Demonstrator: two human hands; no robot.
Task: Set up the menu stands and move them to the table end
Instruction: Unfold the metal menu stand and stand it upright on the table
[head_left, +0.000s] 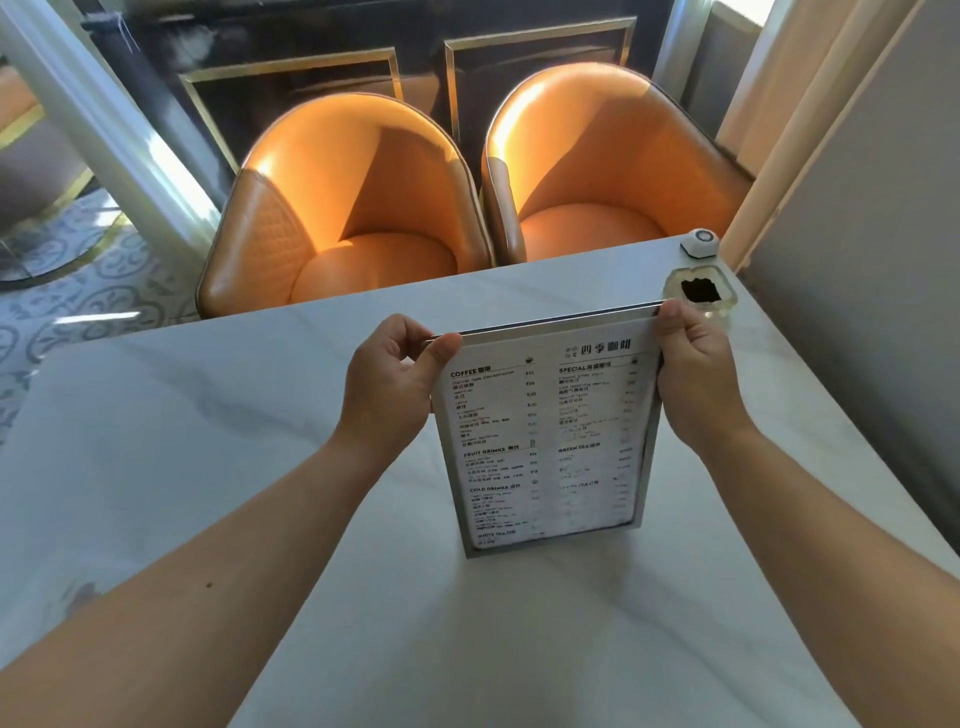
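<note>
A menu stand (545, 436), a clear frame holding a white printed drinks menu, stands upright in the middle of the pale marble table (208, 441). Its bottom edge rests on the tabletop and its printed face is turned toward me. My left hand (395, 384) grips the top left corner, thumb in front and fingers behind. My right hand (696, 374) holds the top right corner and right edge the same way. Only this one menu stand is in view.
A glass ashtray (701, 293) with dark contents and a small white call button (701, 241) sit at the table's far right corner, just behind the stand. Two orange armchairs (363, 208) (597, 166) face the far edge. A grey wall (857, 286) borders the right side.
</note>
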